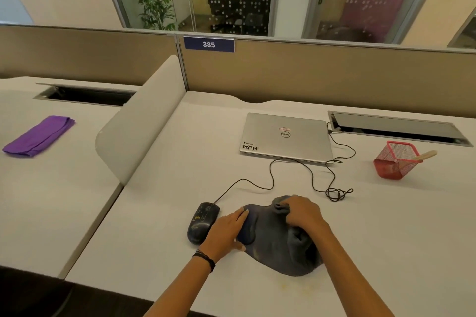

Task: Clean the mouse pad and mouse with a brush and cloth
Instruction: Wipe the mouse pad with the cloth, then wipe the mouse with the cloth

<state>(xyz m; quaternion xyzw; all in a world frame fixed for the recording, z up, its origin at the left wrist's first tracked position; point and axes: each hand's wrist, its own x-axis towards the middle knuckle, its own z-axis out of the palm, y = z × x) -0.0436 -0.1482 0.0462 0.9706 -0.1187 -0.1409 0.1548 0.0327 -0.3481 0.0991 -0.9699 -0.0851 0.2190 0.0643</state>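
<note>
On the desk point(159, 252) front, left hand point(229, 226) pins pad point(246, 233), fingers straight; right hand point(304, 213) fingers clamp cloth point(278, 247). Recommend firm, overlapping wipes.

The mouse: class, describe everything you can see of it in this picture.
The mouse is black, seemingly glossy plastic, with pale marks on its back. It lies flat on the white desk, just left of the dark mouse pad. A thin black cable runs from its far end towards the laptop. The left hand lies close beside it; contact cannot be told.
</note>
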